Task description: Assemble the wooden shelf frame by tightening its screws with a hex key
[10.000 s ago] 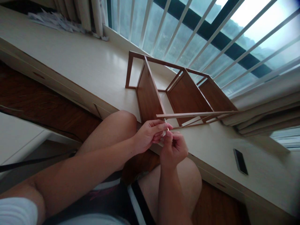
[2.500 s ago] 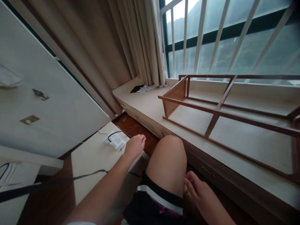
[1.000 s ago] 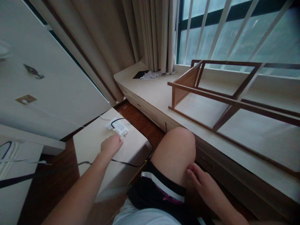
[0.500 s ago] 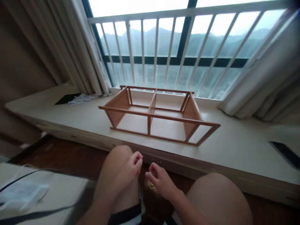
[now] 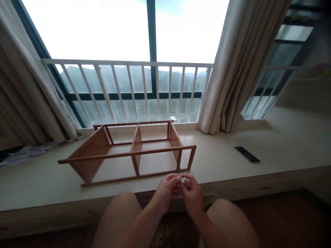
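My left hand [image 5: 167,189] and my right hand [image 5: 190,193] meet fingertip to fingertip above my knees. Both are closed in a pinch. Something very small, perhaps with a shiny spot, is between the fingers, but its kind cannot be made out. Just beyond the hands, a brown wooden shelf frame [image 5: 134,155] lies on its side on the pale window ledge [image 5: 217,170]. It has two end panels and a middle panel joined by thin rails. My hands appear in front of its near right corner, apart from it.
A dark phone [image 5: 247,154] lies on the ledge to the right. White crumpled cloth or paper [image 5: 31,153] is at the far left. Beige curtains [image 5: 227,75] hang on both sides of the window, behind a white railing [image 5: 129,63]. Drawer fronts run below the ledge.
My view has swung right and up, so the shelf frame now sits further left and the whole phone shows. My hands were apart and have come together at the fingertips.
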Demonstrator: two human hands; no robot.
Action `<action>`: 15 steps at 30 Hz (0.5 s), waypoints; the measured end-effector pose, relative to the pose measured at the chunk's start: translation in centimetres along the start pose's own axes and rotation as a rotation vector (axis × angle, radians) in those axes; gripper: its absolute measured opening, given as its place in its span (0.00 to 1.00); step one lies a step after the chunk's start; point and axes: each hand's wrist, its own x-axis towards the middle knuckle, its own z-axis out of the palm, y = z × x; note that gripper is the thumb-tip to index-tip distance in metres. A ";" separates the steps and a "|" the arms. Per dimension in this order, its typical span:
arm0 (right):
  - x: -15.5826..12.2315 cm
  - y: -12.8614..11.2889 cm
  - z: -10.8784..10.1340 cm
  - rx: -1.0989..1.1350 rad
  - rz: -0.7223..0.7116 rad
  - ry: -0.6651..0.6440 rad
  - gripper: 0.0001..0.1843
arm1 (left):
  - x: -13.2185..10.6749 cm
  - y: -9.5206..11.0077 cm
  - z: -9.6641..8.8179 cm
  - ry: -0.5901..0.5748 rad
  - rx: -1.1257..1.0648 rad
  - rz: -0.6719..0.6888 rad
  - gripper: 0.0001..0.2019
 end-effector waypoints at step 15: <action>9.7 -0.2 -2.5 -0.216 -0.325 0.239 0.14 | 8.0 3.8 4.3 0.058 0.167 0.161 0.22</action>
